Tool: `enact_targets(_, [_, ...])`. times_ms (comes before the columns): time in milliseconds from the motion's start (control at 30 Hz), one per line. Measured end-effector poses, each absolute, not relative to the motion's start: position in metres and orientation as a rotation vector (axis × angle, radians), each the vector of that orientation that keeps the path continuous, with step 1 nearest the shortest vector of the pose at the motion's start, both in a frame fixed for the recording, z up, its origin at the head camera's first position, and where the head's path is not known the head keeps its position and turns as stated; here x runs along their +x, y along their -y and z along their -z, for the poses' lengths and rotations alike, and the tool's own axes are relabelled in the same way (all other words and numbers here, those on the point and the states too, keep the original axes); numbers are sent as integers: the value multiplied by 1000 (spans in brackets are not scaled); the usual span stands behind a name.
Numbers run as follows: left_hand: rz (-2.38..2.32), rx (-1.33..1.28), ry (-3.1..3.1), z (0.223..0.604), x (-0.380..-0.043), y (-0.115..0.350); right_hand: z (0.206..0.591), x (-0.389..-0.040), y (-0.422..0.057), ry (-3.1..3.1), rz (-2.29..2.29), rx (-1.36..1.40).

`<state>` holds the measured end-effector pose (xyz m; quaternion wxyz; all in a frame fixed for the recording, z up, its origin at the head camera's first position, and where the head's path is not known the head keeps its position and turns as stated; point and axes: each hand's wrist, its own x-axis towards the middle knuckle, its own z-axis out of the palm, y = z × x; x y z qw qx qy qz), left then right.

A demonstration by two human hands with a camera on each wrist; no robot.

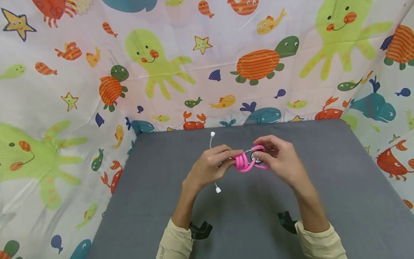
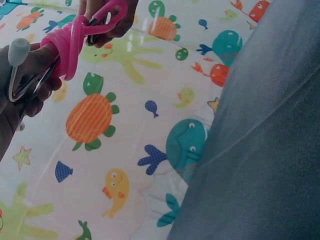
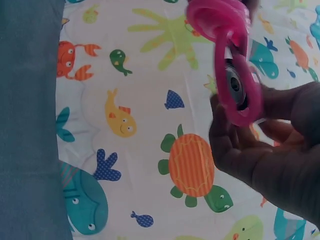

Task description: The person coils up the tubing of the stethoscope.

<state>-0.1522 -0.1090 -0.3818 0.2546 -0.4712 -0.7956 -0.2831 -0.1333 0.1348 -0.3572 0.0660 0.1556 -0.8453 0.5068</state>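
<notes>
A stethoscope with bright pink tubing (image 1: 242, 162) is held up in front of me between both hands. The tubing is wound in several coils round its metal part. My left hand (image 1: 211, 163) grips the metal ear tubes, and the white ear tips (image 1: 212, 134) stick out above and below that hand. At the other end, my right hand (image 1: 280, 158) pinches a pink loop near the round metal chest piece (image 3: 235, 84). In the left wrist view, the fingers (image 2: 37, 67) curl round the metal tubes beside the coils.
A grey cloth-covered table (image 1: 155, 201) lies under the hands. Behind it and at both sides hangs a white curtain (image 1: 181, 28) printed with sea animals. Dark wrist mounts (image 1: 201, 230) sit at the beige sleeves (image 1: 176, 239).
</notes>
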Motion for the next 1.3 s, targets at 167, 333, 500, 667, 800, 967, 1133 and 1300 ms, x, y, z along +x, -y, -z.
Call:
enact_targets(167, [701,-1294,2118,380,-152,108,357,-134,-127,2665,-1326,464])
enact_targets(333, [714,-1287,2125,385,-153,107,361,-135,-121,2716,-1215,568])
enact_targets(500, [805,-1291,2169,390,-152,110,368,-133,-121,2610,-1187,643])
enact_targets(667, [864,-1294,2212,392,-152,112,368,-132,-127,2520,-1103,778])
enact_targets(800, [891,-1285,2227,393,-152,114,368,-131,-129,2532,-1099,827])
enact_targets(967, [908,-1276,2234,394,-152,116,368,-129,-129,2549,-1122,806])
enact_targets(1133, [920,-1268,2256,395,-153,116,369,-129,-128,2525,-1140,805])
enact_targets(1300, [927,-1249,2276,396,-152,117,370,-130,-130,2510,-1156,821])
